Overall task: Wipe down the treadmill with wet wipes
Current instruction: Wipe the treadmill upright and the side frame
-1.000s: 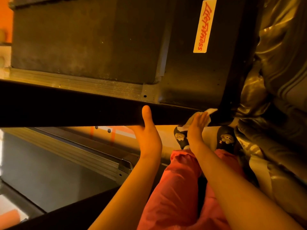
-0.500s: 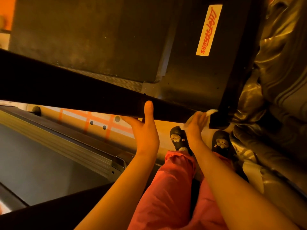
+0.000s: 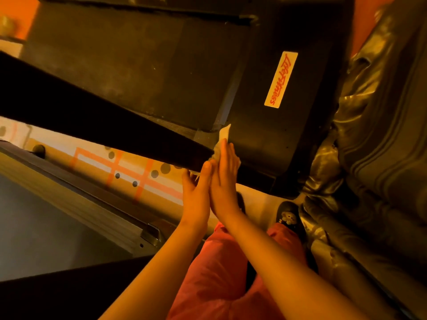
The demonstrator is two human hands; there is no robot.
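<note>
Nearest me are the person's pinkish-red trouser legs [image 3: 215, 273] and one black slipper with a cartoon face [image 3: 288, 217], with both bare forearms reaching up from there. The left hand [image 3: 196, 197] sits at the lower edge of the long black handrail [image 3: 92, 121] of the treadmill [image 3: 161, 72], thumb straight up beside the other hand. Its fingers look loosely bent under the rail, and I cannot tell whether they grip anything. The right hand [image 3: 225, 181] has its fingers straight and pressed together, flattening the thin white wet wipe [image 3: 224, 135] onto the end of that handrail, where it crosses the near corner of the black plastic motor hood [image 3: 261, 148]. A crumpled tip of the wipe pokes out past the fingertips. I'd judge the wipe light, limp and slick, apt to bunch or tear on an edge. It is best kept under a flat palm or pinched by a folded edge. No wipe packet, bin or other container shows from here. Off to the left lies the grey belt of a neighbouring machine [image 3: 34, 227], then patterned orange floor [image 3: 138, 174]. Farther on, the hood carries a pale oblong label with red lettering [image 3: 280, 79], the treadmill's dark belt [image 3: 104, 54] stretches beyond, and shiny crumpled wrapping [image 3: 381, 146] fills the right side.
</note>
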